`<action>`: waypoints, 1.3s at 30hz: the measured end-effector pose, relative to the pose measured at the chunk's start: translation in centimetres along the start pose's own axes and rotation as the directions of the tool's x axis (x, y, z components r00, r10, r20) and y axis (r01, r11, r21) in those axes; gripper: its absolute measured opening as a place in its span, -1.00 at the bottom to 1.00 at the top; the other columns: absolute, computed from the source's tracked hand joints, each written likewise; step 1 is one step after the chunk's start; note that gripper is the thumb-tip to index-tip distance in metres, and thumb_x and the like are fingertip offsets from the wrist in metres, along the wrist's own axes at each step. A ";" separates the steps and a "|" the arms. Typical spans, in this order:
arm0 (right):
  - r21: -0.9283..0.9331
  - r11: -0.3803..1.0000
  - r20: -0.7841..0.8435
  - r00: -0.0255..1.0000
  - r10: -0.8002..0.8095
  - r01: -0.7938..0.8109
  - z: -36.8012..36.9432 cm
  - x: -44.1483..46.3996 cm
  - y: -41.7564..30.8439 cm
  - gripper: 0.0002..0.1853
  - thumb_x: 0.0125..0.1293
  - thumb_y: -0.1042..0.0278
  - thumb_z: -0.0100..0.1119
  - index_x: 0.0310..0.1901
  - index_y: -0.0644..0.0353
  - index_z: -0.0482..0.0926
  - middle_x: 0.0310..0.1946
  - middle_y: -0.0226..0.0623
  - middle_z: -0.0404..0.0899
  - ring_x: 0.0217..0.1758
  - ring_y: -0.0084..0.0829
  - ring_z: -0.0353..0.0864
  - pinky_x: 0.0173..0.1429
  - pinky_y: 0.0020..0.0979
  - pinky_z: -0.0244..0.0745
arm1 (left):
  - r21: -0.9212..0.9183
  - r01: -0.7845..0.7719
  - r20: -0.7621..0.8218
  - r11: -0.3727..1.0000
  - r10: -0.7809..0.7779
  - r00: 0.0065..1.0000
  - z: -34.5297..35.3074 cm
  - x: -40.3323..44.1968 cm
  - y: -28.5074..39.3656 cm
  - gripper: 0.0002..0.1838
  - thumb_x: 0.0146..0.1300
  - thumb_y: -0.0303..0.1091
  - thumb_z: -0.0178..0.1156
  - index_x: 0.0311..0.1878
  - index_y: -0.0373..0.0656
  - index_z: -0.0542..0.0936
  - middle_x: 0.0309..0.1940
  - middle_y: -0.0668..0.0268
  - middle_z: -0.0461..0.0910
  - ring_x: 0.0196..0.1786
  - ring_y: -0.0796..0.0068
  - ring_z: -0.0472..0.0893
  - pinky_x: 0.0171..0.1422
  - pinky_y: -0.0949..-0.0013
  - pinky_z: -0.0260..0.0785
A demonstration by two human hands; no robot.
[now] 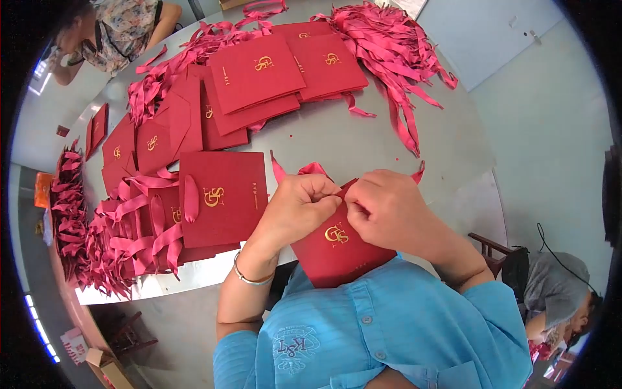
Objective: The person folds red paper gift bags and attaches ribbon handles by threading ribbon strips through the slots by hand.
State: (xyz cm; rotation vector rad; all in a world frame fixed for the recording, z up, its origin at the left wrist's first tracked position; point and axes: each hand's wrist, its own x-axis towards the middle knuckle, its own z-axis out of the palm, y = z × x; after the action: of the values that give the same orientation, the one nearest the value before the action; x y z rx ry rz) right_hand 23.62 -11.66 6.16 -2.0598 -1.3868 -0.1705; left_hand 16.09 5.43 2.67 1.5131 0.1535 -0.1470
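A: Broadest thing first?
B: The grey counter [311,139], running across from nine o'clock to two. On it, at eleven, overlapping red bags [249,74] with gold emblems. At one, a loose heap of pink ribbons [382,39].
A: And the bag at hand?
B: One red bag [343,256], near view centre, just above the blue shirt [363,318]. Lies at about six o'clock from the grip, slightly toward seven. Canted; its lower edge climbs from seven toward four. Long axis uncertain, upper part covered by hands.
A: Which hand is nearer?
B: No clear difference. Right hand [389,207] comes in from one o'clock of the bag, left hand [301,207] from eleven. Fingertips almost meet at the top edge.
A: State of the grip?
B: Both closed, pinching that edge. Can't tell whether ribbon is caught between the fingers.
A: Smaller details?
B: Gold emblem [336,234] below the knuckles. Smallest: a pink ribbon tip [418,172], just beyond the right hand, at one.
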 end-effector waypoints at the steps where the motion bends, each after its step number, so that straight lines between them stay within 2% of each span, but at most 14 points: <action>1: -0.040 0.999 0.018 1.000 0.009 -0.008 0.2 0.1 -0.3 -0.87 -0.12 0.62 0.24 -0.54 0.18 0.49 -0.60 -0.27 0.49 -0.51 -0.24 0.52 -0.44 -0.27 0.41 | 0.017 -0.002 -0.009 1.000 0.002 1.000 0.0 0.0 0.1 -0.89 0.21 -0.62 0.16 -0.24 -0.34 0.66 -0.43 0.48 0.61 -0.38 0.79 0.49 -0.31 0.62 0.35; 6: -0.006 0.998 0.082 0.995 0.065 -0.065 0.4 0.5 -0.2 -0.89 -0.09 0.58 0.23 -0.51 0.20 0.50 -0.59 -0.26 0.50 -0.50 -0.19 0.53 -0.41 -0.23 0.43 | -0.008 -0.038 -0.042 0.999 0.038 0.998 0.0 0.4 -0.8 -0.88 0.21 -0.63 0.13 -0.26 -0.35 0.65 -0.44 0.47 0.62 -0.38 0.78 0.50 -0.32 0.61 0.35; 9: -0.203 0.979 0.083 0.996 0.021 -0.004 1.0 0.0 -0.6 -0.90 -0.04 0.57 0.25 -0.47 0.22 0.52 -0.57 -0.25 0.53 -0.47 -0.17 0.55 -0.39 -0.21 0.45 | 0.115 -0.082 -0.037 0.990 0.087 0.996 -0.1 0.5 -1.0 -0.88 0.21 -0.63 0.13 -0.25 -0.35 0.65 -0.44 0.46 0.62 -0.37 0.76 0.50 -0.30 0.62 0.36; 11: 0.070 0.989 0.098 0.988 0.123 -0.130 0.6 0.6 0.1 -0.89 0.01 0.54 0.27 -0.42 0.23 0.53 -0.54 -0.21 0.57 -0.43 -0.17 0.59 -0.37 -0.20 0.46 | 0.037 -0.040 -0.037 0.999 0.041 0.998 -0.3 0.5 -1.3 -0.87 0.22 -0.63 0.12 -0.22 -0.34 0.64 -0.43 0.46 0.62 -0.36 0.76 0.50 -0.28 0.62 0.36; 15: 0.194 0.943 0.162 0.957 0.240 -0.270 0.3 0.9 0.6 -0.89 0.04 0.52 0.29 -0.40 0.22 0.53 -0.51 -0.20 0.60 -0.42 -0.15 0.61 -0.35 -0.19 0.47 | 0.136 -0.077 -0.020 0.988 0.080 0.997 -0.1 0.4 -1.0 -0.86 0.24 -0.63 0.12 -0.19 -0.33 0.65 -0.41 0.45 0.63 -0.34 0.76 0.51 -0.26 0.62 0.37; 20: 0.020 0.983 0.261 0.950 0.173 -0.185 -0.8 1.9 0.7 -0.83 0.02 0.50 0.34 -0.34 0.23 0.55 -0.48 -0.20 0.60 -0.40 -0.17 0.60 -0.32 -0.23 0.48 | 0.152 -0.161 -0.013 0.975 0.165 0.986 0.2 0.6 -1.2 -0.85 0.27 -0.61 0.11 -0.16 -0.32 0.65 -0.45 0.49 0.59 -0.34 0.77 0.48 -0.29 0.62 0.33; 24: 0.154 0.985 0.280 0.959 0.037 -0.083 -2.1 2.8 2.5 -0.83 0.08 0.48 0.33 -0.28 0.26 0.57 -0.48 -0.30 0.58 -0.45 -0.31 0.56 -0.33 -0.33 0.46 | 0.110 -0.104 -0.022 0.988 0.107 0.994 0.4 0.2 0.2 -0.87 0.19 -0.59 0.14 -0.22 -0.34 0.64 -0.53 0.32 0.57 -0.43 0.67 0.49 -0.36 0.48 0.35; 26: 0.495 0.800 0.432 0.895 0.112 -0.339 -1.9 3.3 3.7 -0.84 0.17 0.45 0.28 -0.23 0.28 0.57 -0.47 -0.39 0.57 -0.47 -0.52 0.52 -0.34 -0.43 0.42 | 0.171 -0.105 -0.064 0.980 0.117 0.991 0.5 -0.1 0.3 -0.91 0.18 -0.58 0.17 -0.27 -0.34 0.62 -0.57 0.36 0.56 -0.46 0.72 0.46 -0.41 0.52 0.31; 29: 0.516 0.679 0.596 0.788 0.152 -0.522 -1.4 4.3 4.9 -0.78 0.14 0.40 0.21 -0.16 0.26 0.61 -0.45 -0.37 0.62 -0.41 -0.60 0.55 -0.30 -0.45 0.43 | 0.141 -0.156 -0.091 0.978 0.170 0.981 0.9 0.0 -0.2 -0.94 0.14 -0.56 0.22 -0.32 -0.35 0.59 -0.59 0.40 0.54 -0.47 0.74 0.45 -0.43 0.54 0.29; 33: 0.404 0.728 0.749 0.657 0.085 -0.554 -1.0 6.0 6.4 -0.76 0.12 0.42 0.19 -0.16 0.27 0.61 -0.46 -0.37 0.62 -0.45 -0.61 0.49 -0.34 -0.49 0.37 | 0.111 -0.089 -0.062 0.990 0.097 0.993 1.1 -0.2 -0.4 -0.92 0.20 -0.65 0.18 -0.24 -0.35 0.54 -0.46 0.45 0.58 -0.39 0.79 0.49 -0.37 0.66 0.29; 35: 0.291 0.813 0.883 0.469 -0.025 -0.505 -1.3 7.8 6.1 -0.72 0.14 0.53 0.17 -0.08 0.31 0.55 -0.51 -0.45 0.60 -0.48 -0.68 0.45 -0.41 -0.53 0.29 | 0.141 -0.080 -0.048 0.987 0.087 0.995 1.1 -0.3 -0.4 -0.91 0.18 -0.66 0.20 -0.24 -0.35 0.53 -0.46 0.44 0.59 -0.38 0.78 0.52 -0.36 0.66 0.31; 36: 0.296 0.810 0.878 0.479 -0.021 -0.507 -1.2 8.6 6.1 -0.72 0.14 0.53 0.17 -0.08 0.31 0.55 -0.51 -0.45 0.60 -0.48 -0.68 0.45 -0.41 -0.53 0.29 | 0.149 -0.080 -0.038 0.986 0.087 0.995 1.2 -0.3 -0.4 -0.91 0.18 -0.66 0.20 -0.24 -0.35 0.53 -0.46 0.44 0.59 -0.38 0.78 0.52 -0.36 0.66 0.31; 38: 0.217 0.849 0.960 0.262 -0.097 -0.482 -0.9 9.9 6.1 -0.67 0.10 0.48 0.23 -0.05 0.32 0.53 -0.56 -0.50 0.54 -0.54 -0.67 0.38 -0.45 -0.54 0.21 | 0.193 -0.161 -0.106 0.968 0.184 0.977 1.5 -0.2 -0.5 -0.90 0.08 -0.59 0.29 -0.35 -0.34 0.55 -0.56 0.33 0.61 -0.49 0.74 0.49 -0.43 0.56 0.33; 39: 0.221 0.845 0.957 0.275 -0.091 -0.487 -0.3 10.2 6.6 -0.67 0.10 0.48 0.23 -0.05 0.32 0.53 -0.56 -0.50 0.54 -0.54 -0.67 0.38 -0.45 -0.54 0.21 | 0.201 -0.163 -0.092 0.966 0.184 0.979 1.6 -0.3 -0.3 -0.90 0.08 -0.59 0.29 -0.35 -0.34 0.55 -0.56 0.33 0.61 -0.49 0.74 0.49 -0.43 0.56 0.33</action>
State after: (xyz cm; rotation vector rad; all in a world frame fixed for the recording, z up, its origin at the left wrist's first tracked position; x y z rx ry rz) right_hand 33.88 -5.44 8.00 -1.8071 -1.4584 1.6892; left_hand 15.77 3.82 2.52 1.7210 0.0950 0.0645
